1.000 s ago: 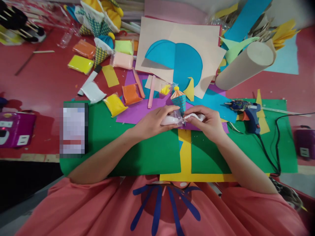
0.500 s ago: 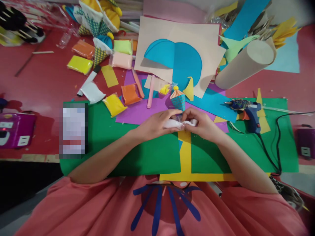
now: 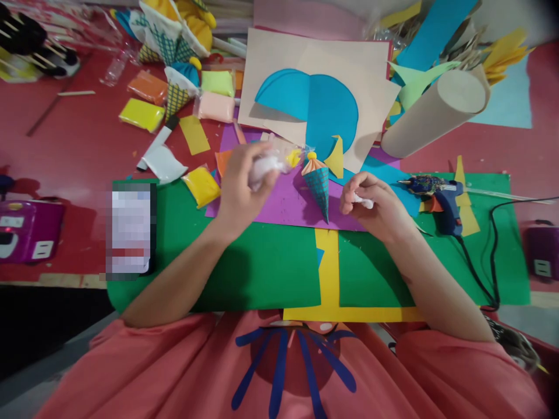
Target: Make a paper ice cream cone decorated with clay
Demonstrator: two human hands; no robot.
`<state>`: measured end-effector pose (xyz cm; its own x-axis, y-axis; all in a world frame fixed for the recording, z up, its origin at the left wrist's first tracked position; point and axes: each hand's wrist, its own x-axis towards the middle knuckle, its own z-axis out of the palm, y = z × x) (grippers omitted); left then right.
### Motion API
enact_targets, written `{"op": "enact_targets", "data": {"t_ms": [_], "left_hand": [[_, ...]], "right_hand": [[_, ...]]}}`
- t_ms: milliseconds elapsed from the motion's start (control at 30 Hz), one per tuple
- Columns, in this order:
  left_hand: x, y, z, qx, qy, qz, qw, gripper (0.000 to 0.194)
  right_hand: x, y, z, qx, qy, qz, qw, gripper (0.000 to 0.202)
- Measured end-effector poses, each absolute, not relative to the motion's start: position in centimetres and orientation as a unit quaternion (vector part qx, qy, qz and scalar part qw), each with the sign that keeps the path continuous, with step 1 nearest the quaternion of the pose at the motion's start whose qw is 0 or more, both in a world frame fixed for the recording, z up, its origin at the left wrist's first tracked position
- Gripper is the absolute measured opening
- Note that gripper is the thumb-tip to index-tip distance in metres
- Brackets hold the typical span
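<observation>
The small cone (image 3: 319,189) lies between the two hands on a purple sheet (image 3: 283,206). Its long axis runs toward the person: the yellow ball (image 3: 311,155) marks the far, wide end, and the tip points nearly straight back, veering a little to the right. The right hand (image 3: 371,203) is nearer, its fingertips just beside the lower half of the cone but apart from it; its grip pinches a lump of white clay (image 3: 363,201). The left hand (image 3: 245,185), slightly blurred, is raised on the other side, its grip curled around a clear bag (image 3: 265,167) with soft white stuff inside.

The cone's wall is teal with a dark crisscross pattern, and its peach top gathers in pleats under the smooth ball. The lump looks soft and stretchy, the bag thin and crinkled. The purple sheet looks flat and matte, overlapping a smooth green mat (image 3: 196,262) on the red worktop (image 3: 100,137).
</observation>
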<state>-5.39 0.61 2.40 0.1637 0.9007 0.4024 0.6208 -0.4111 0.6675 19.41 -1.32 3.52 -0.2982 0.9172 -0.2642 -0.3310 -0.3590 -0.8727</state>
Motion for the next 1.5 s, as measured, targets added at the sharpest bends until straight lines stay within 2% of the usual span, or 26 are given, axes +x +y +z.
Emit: {"op": "enact_targets", "data": {"t_ms": [200, 267, 400, 533, 700, 800, 867, 933, 1033, 1133, 1200, 1367, 1500], "left_hand": [[-9.2, 4.0, 2.5, 0.677, 0.621, 0.391, 0.058, 0.036], [-9.8, 4.6, 2.5, 0.655, 0.672, 0.340, 0.064, 0.037], [-9.9, 5.1, 2.2, 0.631, 0.721, 0.280, 0.066, 0.051], [-10.2, 4.9, 2.1, 0.644, 0.701, 0.299, 0.072, 0.047], [-9.9, 4.5, 2.4, 0.651, 0.693, 0.304, 0.061, 0.040], [-9.1, 4.3, 2.4, 0.657, 0.692, 0.294, 0.045, 0.050], [-8.4, 3.8, 2.1, 0.686, 0.652, 0.319, 0.039, 0.048], [-7.5, 3.0, 1.8, 0.731, 0.578, 0.357, 0.066, 0.043], [-5.4, 1.1, 1.4, 0.815, 0.434, 0.355, 0.145, 0.042], [-3.1, -1.0, 1.0, 0.882, 0.295, 0.325, 0.171, 0.059], [-2.1, -1.9, 0.6, 0.895, 0.261, 0.313, 0.179, 0.061], [-2.3, -2.3, 0.1, 0.868, 0.278, 0.329, 0.246, 0.037], [-2.7, -2.1, 1.0, 0.728, 0.394, 0.403, 0.390, 0.035]], "right_hand": [[19.0, -1.3, 3.5, -0.380, -0.333, 0.757, 0.413, 0.008], [18.9, -1.3, 3.6, -0.384, -0.334, 0.764, 0.397, 0.025], [18.6, -1.5, 3.7, -0.394, -0.364, 0.763, 0.362, 0.059], [18.6, -1.9, 3.6, -0.385, -0.373, 0.760, 0.367, 0.069], [18.4, -2.1, 3.4, -0.378, -0.351, 0.768, 0.379, 0.066], [18.0, -2.0, 3.2, -0.379, -0.325, 0.765, 0.407, 0.049], [17.9, -2.0, 3.1, -0.378, -0.317, 0.772, 0.400, 0.034], [17.8, -2.0, 2.9, -0.374, -0.314, 0.783, 0.385, 0.028], [17.8, -2.4, 2.6, -0.367, -0.309, 0.788, 0.385, 0.032], [17.4, -3.1, 2.3, -0.362, -0.325, 0.780, 0.394, 0.041], [17.1, -3.4, 2.1, -0.355, -0.333, 0.781, 0.392, 0.047], [16.5, -3.7, 2.2, -0.331, -0.318, 0.805, 0.377, 0.046], [16.9, -4.1, 2.5, -0.364, -0.397, 0.744, 0.396, 0.040]]}}
